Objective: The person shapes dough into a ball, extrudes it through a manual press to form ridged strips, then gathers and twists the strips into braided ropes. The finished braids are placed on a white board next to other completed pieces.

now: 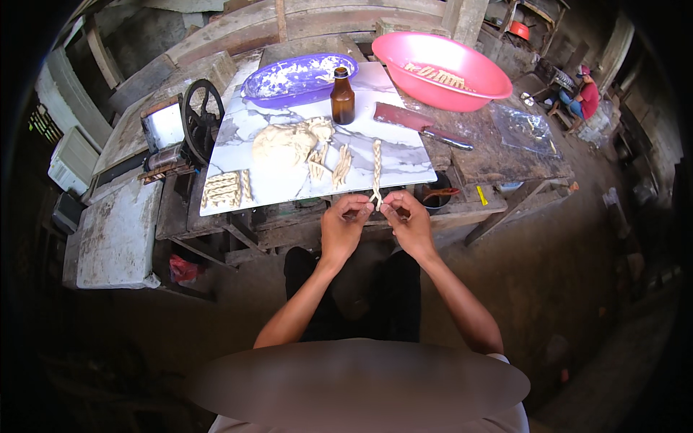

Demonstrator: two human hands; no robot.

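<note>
Dough strip [376, 169], twisted into a thin pale braid, lies on the marble-patterned board [404, 155] with its long axis running from 12 o'clock down to 6 o'clock, its near end hanging just over the board's front edge and splitting into two loose tails. Both hands meet at that end: the left hand [343, 229] has its fingers curled in narrow, pinching one tail, and the right hand [409, 225] is curled the same way on the other (whether thumb and forefinger fully close on the dough is hard to tell at this size). The far end points toward the brown glass bottle [342, 97] at 12 o'clock, which stands upright near the purple basin [299, 76]. At 10 o'clock from the strip sits the large dough lump [285, 142], with shorter finished twists [341, 165] just beside the strip and a row of finished pieces [224, 189] at 9 o'clock, near the hand-cranked roller [199, 121]. The pink basin [442, 69] is at 1 o'clock and the cleaver [419, 123] between it and the board. The likely trouble, as I judge it: the strands are thin and soft, so an uneven pull from either hand could stretch or snap a tail, or drag the whole braid off the board's edge; a loose pinch would let the twist unwind.
</note>
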